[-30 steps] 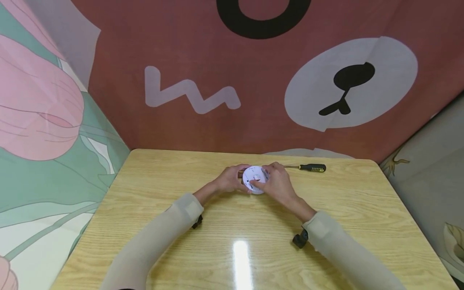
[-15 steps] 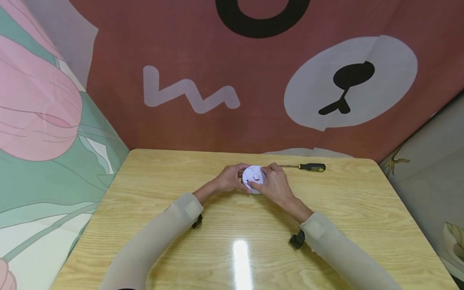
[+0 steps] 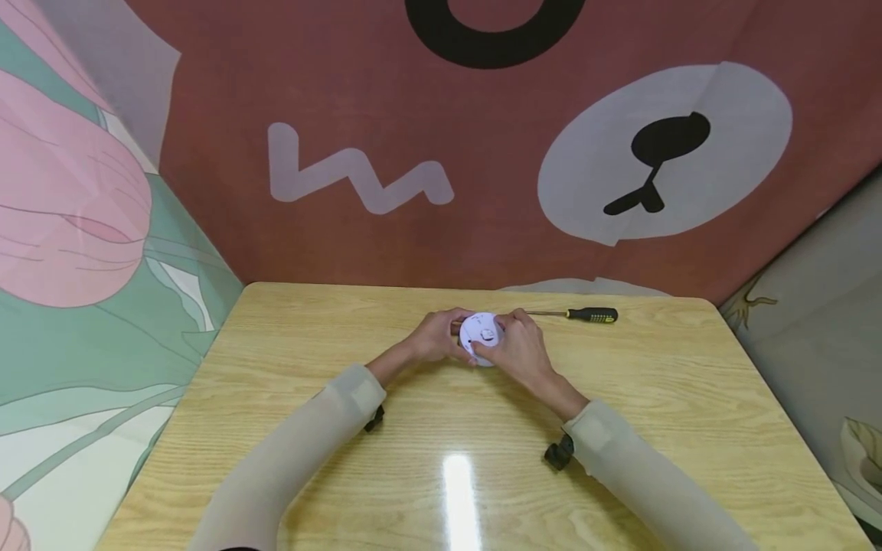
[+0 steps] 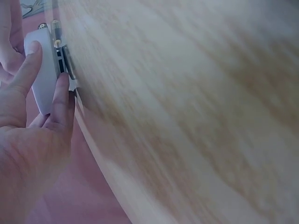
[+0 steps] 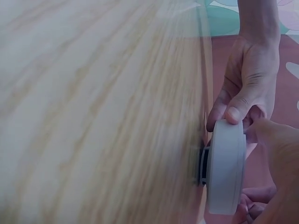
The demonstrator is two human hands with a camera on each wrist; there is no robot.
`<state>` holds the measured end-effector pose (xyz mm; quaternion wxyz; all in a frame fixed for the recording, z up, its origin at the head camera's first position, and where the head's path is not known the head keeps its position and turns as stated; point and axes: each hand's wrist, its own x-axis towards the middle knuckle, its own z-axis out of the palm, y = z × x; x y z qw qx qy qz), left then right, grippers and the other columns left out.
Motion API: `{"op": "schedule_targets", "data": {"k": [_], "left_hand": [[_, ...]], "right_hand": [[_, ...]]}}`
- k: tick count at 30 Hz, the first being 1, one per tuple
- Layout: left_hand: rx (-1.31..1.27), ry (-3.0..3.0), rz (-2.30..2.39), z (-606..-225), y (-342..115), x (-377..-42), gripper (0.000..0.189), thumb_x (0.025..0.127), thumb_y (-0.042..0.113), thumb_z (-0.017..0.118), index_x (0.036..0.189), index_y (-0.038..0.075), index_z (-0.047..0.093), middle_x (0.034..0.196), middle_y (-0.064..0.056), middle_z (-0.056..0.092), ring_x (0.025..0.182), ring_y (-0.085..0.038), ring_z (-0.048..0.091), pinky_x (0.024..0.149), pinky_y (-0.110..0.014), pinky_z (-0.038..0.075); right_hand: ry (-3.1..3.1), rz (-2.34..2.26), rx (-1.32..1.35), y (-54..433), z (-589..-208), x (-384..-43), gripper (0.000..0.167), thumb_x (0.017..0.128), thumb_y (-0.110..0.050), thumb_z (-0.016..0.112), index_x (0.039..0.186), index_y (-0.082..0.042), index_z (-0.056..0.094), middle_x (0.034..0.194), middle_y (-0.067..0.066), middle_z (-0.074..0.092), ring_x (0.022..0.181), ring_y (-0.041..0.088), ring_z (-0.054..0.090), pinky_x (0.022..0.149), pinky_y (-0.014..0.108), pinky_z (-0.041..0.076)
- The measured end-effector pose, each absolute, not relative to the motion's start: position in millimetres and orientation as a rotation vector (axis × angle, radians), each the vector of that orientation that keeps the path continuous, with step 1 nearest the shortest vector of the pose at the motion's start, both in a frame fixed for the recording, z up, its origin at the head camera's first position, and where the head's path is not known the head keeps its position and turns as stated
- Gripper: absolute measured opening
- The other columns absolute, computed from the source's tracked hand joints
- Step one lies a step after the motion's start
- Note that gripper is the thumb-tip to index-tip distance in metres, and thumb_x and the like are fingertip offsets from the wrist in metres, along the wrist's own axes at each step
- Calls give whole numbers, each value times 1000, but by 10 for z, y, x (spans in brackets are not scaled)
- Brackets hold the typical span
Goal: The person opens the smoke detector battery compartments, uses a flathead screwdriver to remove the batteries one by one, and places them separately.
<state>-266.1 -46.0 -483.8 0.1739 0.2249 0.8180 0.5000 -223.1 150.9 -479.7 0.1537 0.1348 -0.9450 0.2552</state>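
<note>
In the head view, a round white smoke detector (image 3: 477,340) is held just above the far part of the table, its flat face with small dark markings turned up. My left hand (image 3: 436,337) grips its left edge, thumb on the near side. From the right, my right hand (image 3: 522,350) holds it with the thumb across the flat face and fingers at the far rim. The left wrist view shows the detector (image 4: 46,70) edge-on between thumb and fingers, dark slots on its table side. A dark vented part faces the table under the white body (image 5: 226,168) in the right wrist view.
A screwdriver (image 3: 592,314) with a black and yellow handle lies behind the right hand, its tip end hidden by that hand. The wooden table (image 3: 386,474) ends at a reddish printed cloth (image 3: 358,245) at the back. Small black cameras (image 3: 559,452) hang at both wrists.
The right hand has shifted slightly left over the smoke detector, and a dark patch near its right edge is now covered. The left hand keeps its grip almost unmoved.
</note>
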Motion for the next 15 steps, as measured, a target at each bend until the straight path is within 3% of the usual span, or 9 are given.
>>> {"op": "schedule_targets", "data": {"k": [15], "left_hand": [[637,2317,1421,-4852,-459,-2670,82,73,3,97,145,0,58,138,-16,69,126,-25,68,100,-29,57]], "right_hand": [[-2720,813,324,1486,-4794,-2239,60,72,-36,90,109,9,76,100,21,71,85,30,65,69,44,57]]}}
